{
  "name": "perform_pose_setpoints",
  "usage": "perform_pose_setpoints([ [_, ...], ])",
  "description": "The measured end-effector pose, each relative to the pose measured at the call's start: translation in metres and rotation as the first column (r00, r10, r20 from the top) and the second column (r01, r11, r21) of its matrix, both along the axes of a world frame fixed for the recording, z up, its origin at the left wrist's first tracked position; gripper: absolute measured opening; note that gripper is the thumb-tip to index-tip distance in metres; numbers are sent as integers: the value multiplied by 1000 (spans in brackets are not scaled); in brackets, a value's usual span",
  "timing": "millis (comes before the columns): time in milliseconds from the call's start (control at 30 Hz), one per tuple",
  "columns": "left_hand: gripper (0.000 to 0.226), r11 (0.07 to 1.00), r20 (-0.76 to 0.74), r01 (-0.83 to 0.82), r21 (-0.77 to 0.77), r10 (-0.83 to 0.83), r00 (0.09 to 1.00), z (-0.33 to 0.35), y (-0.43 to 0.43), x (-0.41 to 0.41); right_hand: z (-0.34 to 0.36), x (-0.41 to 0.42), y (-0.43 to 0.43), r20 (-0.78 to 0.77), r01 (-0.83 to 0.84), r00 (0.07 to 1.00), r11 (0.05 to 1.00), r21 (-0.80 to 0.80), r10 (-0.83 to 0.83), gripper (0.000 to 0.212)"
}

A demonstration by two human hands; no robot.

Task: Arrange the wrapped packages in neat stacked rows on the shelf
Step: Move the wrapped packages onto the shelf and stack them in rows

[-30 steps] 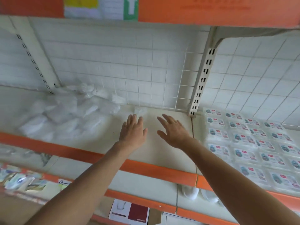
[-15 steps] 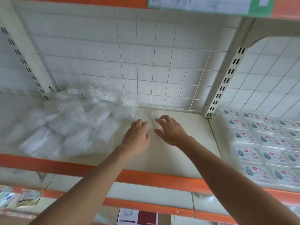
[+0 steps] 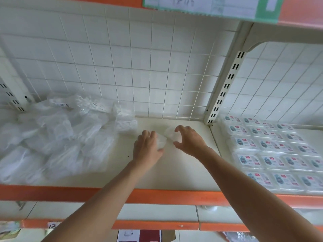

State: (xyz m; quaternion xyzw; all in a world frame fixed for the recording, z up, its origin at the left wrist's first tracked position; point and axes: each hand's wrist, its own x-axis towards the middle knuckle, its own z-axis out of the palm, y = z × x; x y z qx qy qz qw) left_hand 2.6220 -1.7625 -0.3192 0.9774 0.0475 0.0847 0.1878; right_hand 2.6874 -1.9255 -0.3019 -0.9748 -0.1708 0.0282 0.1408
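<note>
A small clear-wrapped package [image 3: 165,137] lies on the white shelf [image 3: 174,172], near the back and right of centre. My left hand [image 3: 148,149] curls over its left end, thumb under the near edge. My right hand [image 3: 189,141] cups its right end between bent forefinger and thumb. A loose, untidy pile of the same clear wrapped packages [image 3: 61,137] covers the left half of the shelf, just left of my left hand. Part of the small package is hidden under my left fingers.
Neat rows of labelled white packs [image 3: 271,149] fill the neighbouring shelf bay on the right. A slotted upright post [image 3: 225,84] divides the bays. A white wire grid [image 3: 139,67] backs the shelf, and an orange front rail [image 3: 157,196] edges it. Lower shelves show below.
Both hands reached farther back on the shelf and went from flat and spread to curled round the small package. The view tilted up and moved closer.
</note>
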Motion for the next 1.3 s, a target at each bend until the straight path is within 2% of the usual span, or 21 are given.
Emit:
perform_pose_setpoints([
  [133, 45, 992, 63, 13, -123, -5, 998, 4, -13, 3, 12, -3, -13, 76, -6, 997, 1000, 10, 6, 50],
  [300, 46, 995, 75, 42, -93, -35, 997, 19, -50, 9, 31, -5, -53, 182, -4, 983, 998, 62, -7, 48],
  [500, 45, 991, 91, 72, -112, -62, 994, 29, -125, 8, 42, -12, -142, 195, 32, 980, 996, 82, -48, 48],
  [633, 46, 995, 41, 52, -81, -49, 998, 22, -174, 0, 41, -20, -197, 199, 29, 979, 996, 84, -46, 48],
  [833, 49, 999, -29, -9, -33, 8, 1000, 13, -220, -10, 32, -32, -247, 205, -124, 973, 988, 88, 104, 48],
  [967, 54, 999, -16, -49, -22, 48, 999, 17, -237, -15, 30, -32, -270, 205, -223, 958, 971, 89, 201, 53],
  [1067, 56, 999, 55, -47, 2, 46, 997, 24, -248, -24, 26, -34, -281, 202, -271, 948, 956, 110, 246, 53],
  [1167, 55, 995, 222, 94, -22, -87, 971, 30, -260, -34, 25, -38, -289, 193, -316, 941, 925, 208, 278, 49],
  [1300, 38, 975, 332, 219, -47, -191, 924, 34, -267, -34, 31, -40, -292, 149, -328, 944, 864, 381, 293, 35],
])
